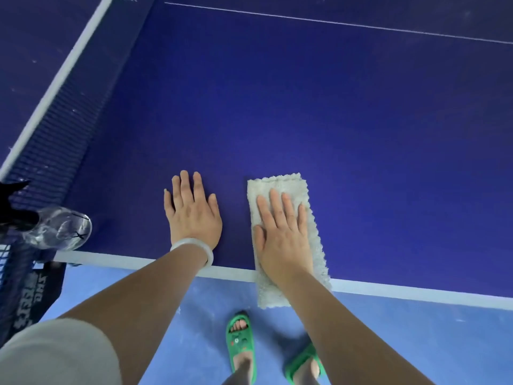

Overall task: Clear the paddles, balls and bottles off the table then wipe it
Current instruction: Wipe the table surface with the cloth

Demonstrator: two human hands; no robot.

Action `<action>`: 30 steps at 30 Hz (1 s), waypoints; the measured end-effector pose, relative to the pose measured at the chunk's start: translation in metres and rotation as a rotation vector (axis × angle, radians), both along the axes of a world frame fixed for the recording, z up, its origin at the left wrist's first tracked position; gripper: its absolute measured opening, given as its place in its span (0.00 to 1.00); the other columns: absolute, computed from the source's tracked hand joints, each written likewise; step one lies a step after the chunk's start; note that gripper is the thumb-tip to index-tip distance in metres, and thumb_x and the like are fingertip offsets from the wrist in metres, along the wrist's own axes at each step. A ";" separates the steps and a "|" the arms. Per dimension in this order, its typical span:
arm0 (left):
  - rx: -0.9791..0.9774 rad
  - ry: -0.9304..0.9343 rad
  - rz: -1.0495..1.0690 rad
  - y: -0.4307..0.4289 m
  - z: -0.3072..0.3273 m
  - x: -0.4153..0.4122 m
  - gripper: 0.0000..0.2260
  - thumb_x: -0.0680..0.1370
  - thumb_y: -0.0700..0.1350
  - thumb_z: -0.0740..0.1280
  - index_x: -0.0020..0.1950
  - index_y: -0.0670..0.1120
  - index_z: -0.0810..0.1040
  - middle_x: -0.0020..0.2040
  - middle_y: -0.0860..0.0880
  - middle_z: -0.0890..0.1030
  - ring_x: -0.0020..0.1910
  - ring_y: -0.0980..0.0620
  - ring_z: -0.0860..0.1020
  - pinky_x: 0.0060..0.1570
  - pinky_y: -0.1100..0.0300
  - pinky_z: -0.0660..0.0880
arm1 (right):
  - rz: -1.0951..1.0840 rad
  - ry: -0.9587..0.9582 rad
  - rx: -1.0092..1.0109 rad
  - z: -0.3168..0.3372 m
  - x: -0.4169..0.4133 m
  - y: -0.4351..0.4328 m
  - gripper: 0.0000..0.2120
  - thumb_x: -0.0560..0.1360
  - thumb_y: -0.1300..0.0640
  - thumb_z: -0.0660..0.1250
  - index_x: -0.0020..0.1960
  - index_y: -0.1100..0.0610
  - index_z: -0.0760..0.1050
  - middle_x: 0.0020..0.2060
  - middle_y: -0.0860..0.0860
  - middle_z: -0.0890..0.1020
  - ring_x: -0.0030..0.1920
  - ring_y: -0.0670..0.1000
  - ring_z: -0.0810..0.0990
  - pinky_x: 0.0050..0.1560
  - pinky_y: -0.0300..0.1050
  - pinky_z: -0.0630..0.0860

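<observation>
A dark blue table tennis table (305, 107) fills most of the view. My right hand (280, 234) presses flat on a pale fluffy cloth (280, 184) that lies on the table and hangs over its white near edge. My left hand (191, 209) rests flat on the bare table surface, fingers spread, just left of the cloth, with a pale bangle on the wrist. A clear plastic bottle (61, 227) lies on its side at the table's near left corner by the net.
The net (55, 129) with its white top band runs diagonally along the left, with a black clamp (14, 207) at its near end. Below the table edge (416, 293) is a light blue floor (416, 343) and my feet in green slippers (240, 345).
</observation>
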State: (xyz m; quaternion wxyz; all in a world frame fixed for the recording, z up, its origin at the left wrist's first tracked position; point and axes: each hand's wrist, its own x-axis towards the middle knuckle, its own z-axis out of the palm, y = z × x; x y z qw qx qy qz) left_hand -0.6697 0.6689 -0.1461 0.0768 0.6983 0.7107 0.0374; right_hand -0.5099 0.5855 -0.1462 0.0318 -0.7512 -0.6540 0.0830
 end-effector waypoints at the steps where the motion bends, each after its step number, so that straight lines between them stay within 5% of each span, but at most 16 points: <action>1: 0.001 0.006 -0.004 0.000 -0.001 0.001 0.27 0.84 0.54 0.45 0.81 0.45 0.50 0.81 0.43 0.50 0.80 0.45 0.46 0.78 0.45 0.44 | -0.024 -0.009 -0.006 -0.001 0.017 -0.007 0.28 0.81 0.46 0.44 0.80 0.49 0.55 0.80 0.50 0.55 0.80 0.54 0.50 0.77 0.61 0.46; 8: 0.010 -0.020 -0.025 -0.002 0.000 0.009 0.26 0.84 0.52 0.50 0.79 0.40 0.56 0.79 0.39 0.55 0.79 0.40 0.50 0.77 0.43 0.47 | -0.311 0.006 -0.070 0.002 0.103 -0.034 0.30 0.79 0.43 0.35 0.81 0.46 0.42 0.80 0.48 0.44 0.80 0.51 0.40 0.78 0.57 0.37; 13: 0.133 -0.127 -0.364 -0.044 0.005 0.107 0.25 0.81 0.52 0.52 0.72 0.39 0.71 0.72 0.37 0.69 0.74 0.38 0.65 0.74 0.43 0.60 | -0.281 0.030 -0.030 0.002 0.106 -0.035 0.30 0.79 0.45 0.39 0.81 0.47 0.46 0.80 0.49 0.46 0.80 0.52 0.42 0.78 0.58 0.39; 19: -0.018 -0.059 -0.246 -0.088 -0.001 0.216 0.31 0.81 0.58 0.47 0.77 0.39 0.61 0.77 0.36 0.60 0.78 0.37 0.56 0.75 0.40 0.52 | -0.301 0.027 0.002 0.000 0.182 -0.072 0.29 0.80 0.46 0.42 0.81 0.45 0.47 0.80 0.46 0.48 0.80 0.48 0.41 0.78 0.56 0.40; 26: -0.025 0.039 -0.197 -0.093 -0.005 0.225 0.32 0.80 0.58 0.46 0.78 0.38 0.59 0.77 0.35 0.59 0.78 0.37 0.55 0.75 0.37 0.52 | -0.891 0.019 -0.003 0.002 0.281 -0.110 0.28 0.81 0.47 0.39 0.81 0.48 0.42 0.81 0.50 0.46 0.80 0.53 0.42 0.77 0.59 0.39; 30: -0.001 0.044 -0.194 -0.093 -0.007 0.225 0.32 0.80 0.58 0.46 0.77 0.37 0.61 0.77 0.35 0.60 0.77 0.36 0.57 0.75 0.37 0.53 | -0.587 -0.015 0.052 0.000 0.248 -0.088 0.29 0.81 0.48 0.45 0.81 0.52 0.50 0.80 0.53 0.52 0.80 0.56 0.49 0.77 0.60 0.42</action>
